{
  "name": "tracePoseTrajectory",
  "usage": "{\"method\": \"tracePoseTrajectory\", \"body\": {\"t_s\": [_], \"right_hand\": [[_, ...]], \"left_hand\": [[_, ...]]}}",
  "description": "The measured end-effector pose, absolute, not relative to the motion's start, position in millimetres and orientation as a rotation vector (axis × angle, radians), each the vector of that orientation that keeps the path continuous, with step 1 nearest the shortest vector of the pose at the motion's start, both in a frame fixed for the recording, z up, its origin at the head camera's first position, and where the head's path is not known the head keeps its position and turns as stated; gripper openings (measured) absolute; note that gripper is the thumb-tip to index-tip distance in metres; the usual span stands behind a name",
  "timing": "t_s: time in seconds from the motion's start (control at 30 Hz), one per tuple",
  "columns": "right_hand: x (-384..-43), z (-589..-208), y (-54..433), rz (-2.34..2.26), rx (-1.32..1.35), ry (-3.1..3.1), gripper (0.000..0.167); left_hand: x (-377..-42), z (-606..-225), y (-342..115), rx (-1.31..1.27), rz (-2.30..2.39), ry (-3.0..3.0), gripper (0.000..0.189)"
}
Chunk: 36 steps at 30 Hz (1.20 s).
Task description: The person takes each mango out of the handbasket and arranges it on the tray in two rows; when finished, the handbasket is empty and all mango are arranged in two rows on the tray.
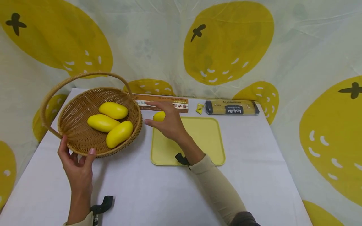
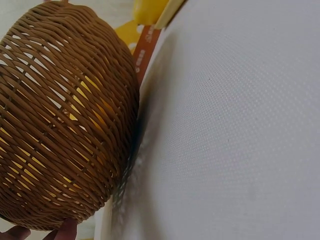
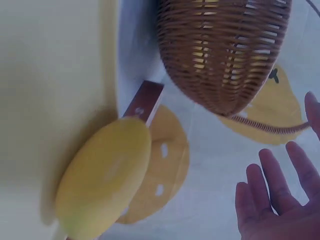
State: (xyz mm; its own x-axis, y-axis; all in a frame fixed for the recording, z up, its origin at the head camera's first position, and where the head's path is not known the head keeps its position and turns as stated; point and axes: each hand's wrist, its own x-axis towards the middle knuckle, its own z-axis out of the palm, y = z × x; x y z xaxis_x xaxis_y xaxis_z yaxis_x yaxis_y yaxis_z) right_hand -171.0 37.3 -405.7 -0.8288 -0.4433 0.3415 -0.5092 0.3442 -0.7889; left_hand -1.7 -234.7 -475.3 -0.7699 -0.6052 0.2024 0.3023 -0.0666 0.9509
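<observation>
My left hand (image 1: pixel 77 168) grips the near-left rim of a round wicker basket (image 1: pixel 74 121), thumb and fingers at its edge. The basket is tilted, its inside facing the head view, with a shadow on the cloth below it. Three yellow mangoes (image 1: pixel 113 110) lie inside. My right hand (image 1: pixel 170 124) is just right of the basket, above the tray, thumb and fingers spread apart and holding nothing. Another mango (image 3: pixel 105 175) is on the yellow tray (image 1: pixel 198 141), partly hidden behind the right hand in the head view. The basket's woven underside (image 2: pixel 65 115) fills the left wrist view's left side.
Along the table's back edge lie a brown-and-white box (image 1: pixel 181 105), a small yellow wrapped packet (image 1: pixel 199 108) and a pack of spaghetti (image 1: pixel 233 107). Behind them hangs a fruit-print cloth (image 1: pixel 158 47). A white cloth (image 1: pixel 254 175) covers the table.
</observation>
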Motion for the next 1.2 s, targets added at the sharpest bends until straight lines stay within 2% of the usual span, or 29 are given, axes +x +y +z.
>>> {"method": "tracePoseTrajectory", "body": {"t_s": [0.47, 1.2], "right_hand": [[-161.9, -402.3, -22.3, 1.328, 1.272, -2.621, 0.065], [-171.4, -396.6, -69.6, 0.868, 1.640, -2.892, 0.061]], "left_hand": [[2.7, -480.2, -233.0, 0.293, -1.852, -1.616, 0.094], [3.4, -488.6, -233.7, 0.288, -1.734, -1.698, 0.098]]}}
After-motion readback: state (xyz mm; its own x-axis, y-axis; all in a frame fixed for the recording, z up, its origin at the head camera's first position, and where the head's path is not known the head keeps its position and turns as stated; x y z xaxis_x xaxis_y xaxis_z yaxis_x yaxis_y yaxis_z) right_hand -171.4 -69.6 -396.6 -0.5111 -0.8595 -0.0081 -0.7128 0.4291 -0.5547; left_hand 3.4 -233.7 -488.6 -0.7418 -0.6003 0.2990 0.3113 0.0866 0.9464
